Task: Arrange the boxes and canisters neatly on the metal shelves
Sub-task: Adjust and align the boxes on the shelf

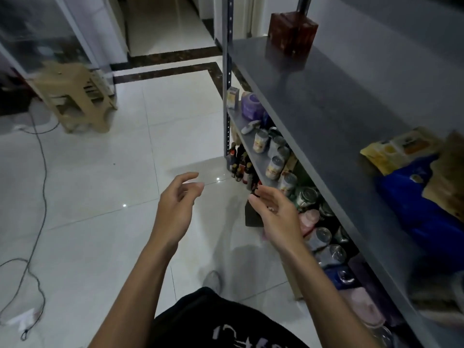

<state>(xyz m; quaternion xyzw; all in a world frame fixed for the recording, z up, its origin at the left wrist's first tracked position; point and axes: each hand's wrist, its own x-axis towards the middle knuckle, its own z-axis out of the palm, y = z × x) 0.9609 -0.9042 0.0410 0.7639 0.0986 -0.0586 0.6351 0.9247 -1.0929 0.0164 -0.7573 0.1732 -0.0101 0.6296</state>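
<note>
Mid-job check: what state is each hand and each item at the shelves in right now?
Left hand: open, empty, over the floor.
Right hand: open, empty, near the lower shelf.
Brown box: upright, upper shelf.
Yellow packets: lying flat, upper shelf.
Cans: upright, in a row, lower shelf.

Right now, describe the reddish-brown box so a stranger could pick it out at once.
On the right, find the wide upper shelf of the grey metal rack. At its far end stands a reddish-brown box. It is alone and upright, well apart from the yellow packet and blue bag at the near end.
</note>
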